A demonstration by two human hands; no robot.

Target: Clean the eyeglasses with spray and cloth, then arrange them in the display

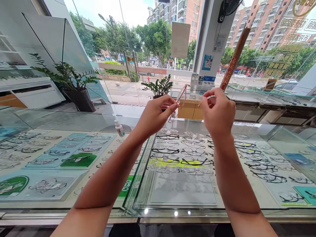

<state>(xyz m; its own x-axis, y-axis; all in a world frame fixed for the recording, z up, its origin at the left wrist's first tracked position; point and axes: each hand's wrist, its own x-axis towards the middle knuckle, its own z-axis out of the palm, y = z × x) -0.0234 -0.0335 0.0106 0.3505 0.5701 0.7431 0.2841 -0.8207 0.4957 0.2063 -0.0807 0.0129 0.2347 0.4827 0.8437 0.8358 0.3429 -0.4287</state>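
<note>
Both arms stretch forward above the glass counter (182, 194), hands raised. The left hand (158, 111) pinches the glasses (182, 94) aloft, thumb against fingers; the right hand (219, 112) curls just beside them, its grip impossible to tell.

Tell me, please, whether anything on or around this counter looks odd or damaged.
Nothing clearly does: the glasses in the left hand show no obvious damage, and no spill is visible. The white bottle appears tilted, but the large plant pot leans too, perhaps just lens distortion.
</note>
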